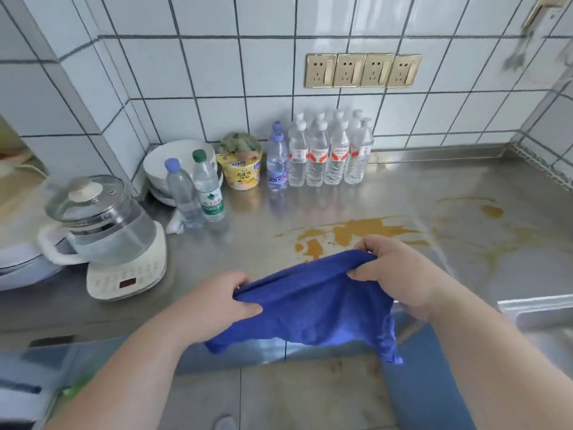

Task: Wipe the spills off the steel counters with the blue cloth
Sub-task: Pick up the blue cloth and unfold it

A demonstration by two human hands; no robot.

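- Blue cloth [313,308] stretched between two hands above the near edge of the steel worktop [403,187], lower edge hanging free toward the floor.
- Left hand [229,297] pinching the cloth's left corner, thumb on top; right hand [393,271] gripping the upper right edge, fingers curled round the fabric.
- Orange-brown spill [356,231] pooled on the worktop just beyond the cloth, with a smaller blot [491,211] and faint streaks farther right.
- Clear of the mess at the far wall: a row of water bottles [328,156], a noodle cup [240,169] and stacked white bowls [179,162]; glass kettle [102,221] on its base at the left.
- Sink rim [533,308] showing at the near right.
- Step in hand, by the look of it: spreading or readying the cloth, not yet on the steel; spill untouched.
- Next move likely to call for lowering the cloth flat onto the big pool and drawing it toward the near edge, then working right to the smaller blot, without pushing liquid toward the bottles or over the lip.
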